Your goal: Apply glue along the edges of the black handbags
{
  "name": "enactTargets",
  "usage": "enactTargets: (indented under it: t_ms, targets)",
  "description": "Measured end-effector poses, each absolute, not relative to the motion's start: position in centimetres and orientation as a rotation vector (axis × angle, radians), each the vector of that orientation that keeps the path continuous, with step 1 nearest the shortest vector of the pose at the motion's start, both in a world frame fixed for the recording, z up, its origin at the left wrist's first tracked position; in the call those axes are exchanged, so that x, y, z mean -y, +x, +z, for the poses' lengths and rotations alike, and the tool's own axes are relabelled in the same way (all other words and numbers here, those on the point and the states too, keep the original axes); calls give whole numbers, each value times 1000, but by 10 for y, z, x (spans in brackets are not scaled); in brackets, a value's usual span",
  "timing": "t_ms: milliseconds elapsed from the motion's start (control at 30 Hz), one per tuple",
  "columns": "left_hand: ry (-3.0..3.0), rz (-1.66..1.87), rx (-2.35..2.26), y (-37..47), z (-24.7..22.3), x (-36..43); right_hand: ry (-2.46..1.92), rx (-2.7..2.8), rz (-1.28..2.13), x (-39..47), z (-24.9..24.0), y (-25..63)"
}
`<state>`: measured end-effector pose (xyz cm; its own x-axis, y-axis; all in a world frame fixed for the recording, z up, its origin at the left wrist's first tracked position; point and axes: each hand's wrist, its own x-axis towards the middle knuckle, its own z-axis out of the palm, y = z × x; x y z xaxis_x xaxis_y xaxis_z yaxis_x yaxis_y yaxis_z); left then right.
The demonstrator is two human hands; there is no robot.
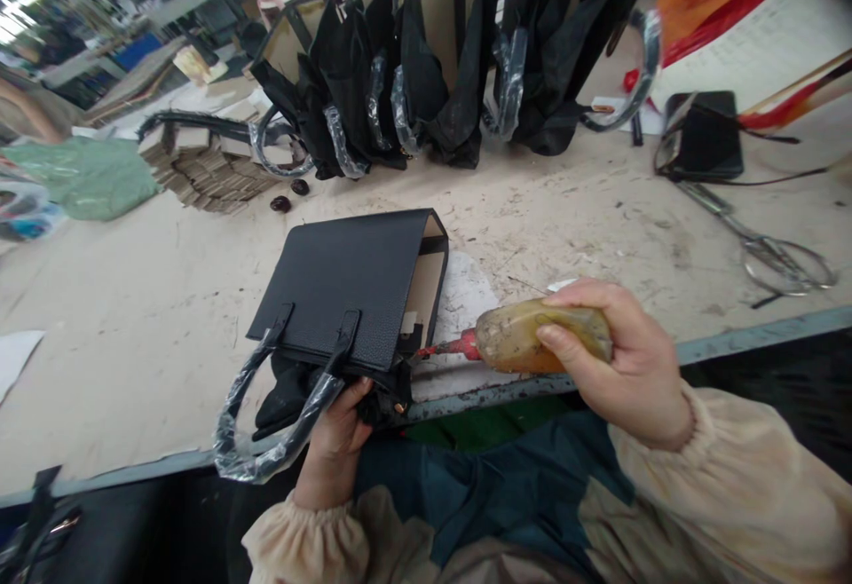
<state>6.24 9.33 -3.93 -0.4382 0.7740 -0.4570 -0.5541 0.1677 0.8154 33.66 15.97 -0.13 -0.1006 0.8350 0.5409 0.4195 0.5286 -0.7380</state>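
Gripping squeeze bottle (542,335), right hand (619,362) aims red nozzle into black handbag (346,287); left hand (339,442) clasps bag's lower edge, steadying it on surface (133,344).

a workshop with long work tables

the pale, stained table (599,211) has a metal edge; bright ceiling lights (19,20) far left.

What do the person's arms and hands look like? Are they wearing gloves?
No gloves: the left hand and right hand are bare. Both arms wear puffy cream sleeves gathered with elastic at the wrists, over a dark teal apron.
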Motion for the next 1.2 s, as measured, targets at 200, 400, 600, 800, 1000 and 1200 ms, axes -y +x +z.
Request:
enactTargets:
  t_ms: [200, 400, 600, 800, 1000, 1200]
  targets:
    - [276, 1532, -1365, 59, -38, -93, -1006, 1759, 461, -163, -3, 336]
    - [265, 1496, -1378, 60, -31, -93, -987, 1777, 388, -170, -8, 335]
    - [206, 1501, -1379, 61, -28, -94, -1045, 1756, 438, -168, -8, 335]
    - [201, 1476, -1372, 58, -29, -92, -1034, 1772, 537, -164, -6, 334]
    - [275, 1454, -1386, 59, -27, -91, -1113, 1736, 385, -176, -20, 333]
    - [202, 1515, -1373, 58, -26, -90, -1166, 1619, 474, -177, -21, 334]
